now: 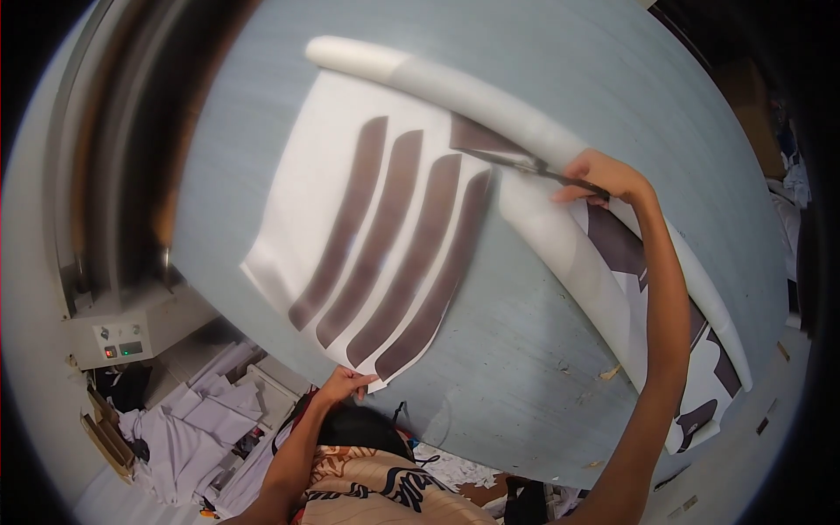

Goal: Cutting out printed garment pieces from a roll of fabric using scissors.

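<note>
Printed sheet (pixel 385 245) looks light, thin and bendy, likely to crease or tear if tugged, so we judge its plain margins the best place to take hold. It lies on the table (pixel 534 341), ahead of our left hand (pixel 347 383), which pinches its near corner, and to the left of our right hand (pixel 604 178), whose fingers curl around the handles of the scissors (pixel 527 164).

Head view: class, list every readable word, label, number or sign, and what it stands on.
Tan shirt: dark script lettering, not copied out here.
Control panel: small markings, too small to read.
Dark printed shape on the sheet: tiny pale mark, too small to read.
</note>
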Action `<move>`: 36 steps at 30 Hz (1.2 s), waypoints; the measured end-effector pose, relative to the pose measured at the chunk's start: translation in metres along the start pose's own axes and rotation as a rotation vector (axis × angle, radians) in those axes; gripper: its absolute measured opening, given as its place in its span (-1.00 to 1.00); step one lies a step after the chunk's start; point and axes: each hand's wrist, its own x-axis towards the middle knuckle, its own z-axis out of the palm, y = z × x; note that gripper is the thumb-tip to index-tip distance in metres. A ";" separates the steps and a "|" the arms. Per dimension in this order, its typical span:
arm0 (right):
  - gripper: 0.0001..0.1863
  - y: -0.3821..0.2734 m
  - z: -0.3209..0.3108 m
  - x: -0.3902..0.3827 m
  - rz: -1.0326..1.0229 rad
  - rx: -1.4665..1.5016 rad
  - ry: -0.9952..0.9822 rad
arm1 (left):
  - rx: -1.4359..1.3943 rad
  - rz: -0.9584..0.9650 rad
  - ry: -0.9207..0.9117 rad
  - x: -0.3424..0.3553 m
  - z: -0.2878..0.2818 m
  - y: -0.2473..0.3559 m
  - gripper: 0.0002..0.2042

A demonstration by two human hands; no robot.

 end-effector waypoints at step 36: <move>-0.48 -0.019 0.125 0.022 -0.057 0.597 0.116 | -0.040 0.058 0.009 -0.011 -0.001 0.005 -0.66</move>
